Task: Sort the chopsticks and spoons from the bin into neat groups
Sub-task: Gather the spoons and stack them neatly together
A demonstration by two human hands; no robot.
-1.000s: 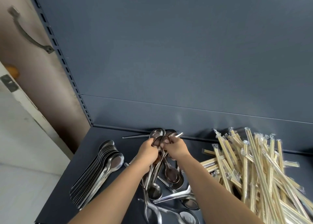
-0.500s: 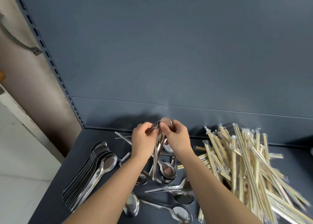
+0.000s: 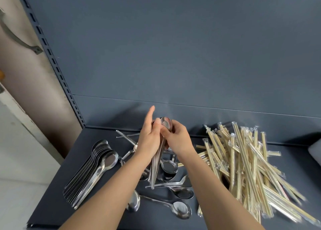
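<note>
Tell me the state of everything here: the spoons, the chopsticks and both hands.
Held spoons: bunched, bowls up, handles down
Stacked spoons: nested neatly, left
Loose spoons: scattered, crossing
Chopsticks: wrapped, heaped untidily
Left hand: fingers straight, against held spoons
Right hand: curled round held spoons

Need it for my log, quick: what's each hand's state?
Left hand: open, fingers straight, flat against the spoons.
Right hand: closed, holding the spoons.
</note>
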